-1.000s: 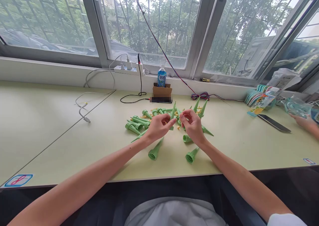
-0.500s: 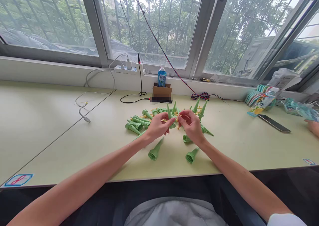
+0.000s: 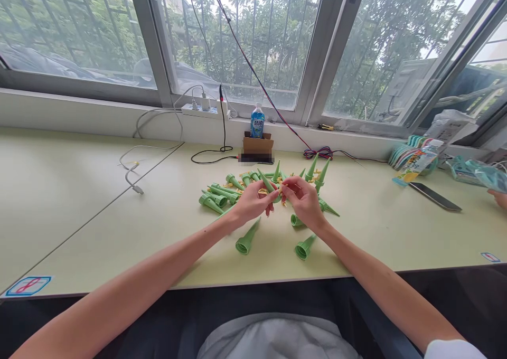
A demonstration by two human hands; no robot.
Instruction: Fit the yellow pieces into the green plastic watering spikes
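Note:
My left hand (image 3: pixel 253 198) grips a green plastic watering spike (image 3: pixel 264 179), its point tilted up and to the left. Close against it, my right hand (image 3: pixel 303 196) pinches a small yellow plastic piece (image 3: pixel 281 189) at the spike's wide end; fingers hide most of that piece. More green spikes lie around my hands: one (image 3: pixel 246 241) in front on the left, another (image 3: pixel 304 248) in front on the right, with several in a pile (image 3: pixel 222 192) to the left. A few stand point up (image 3: pixel 322 175) behind my right hand. Small yellow pieces are scattered among them.
A blue-labelled bottle (image 3: pixel 257 121) stands in a cardboard box (image 3: pixel 257 145) by the window. Cables (image 3: pixel 319 152) run along the back. To the right lie a phone (image 3: pixel 435 196) and a drink pouch (image 3: pixel 415 166). Another person's hand (image 3: pixel 499 198) shows at the right edge.
The spike in my left hand has tipped over to the left from nearly upright. My right hand stays beside it with the yellow piece. The other person's hand has shifted slightly.

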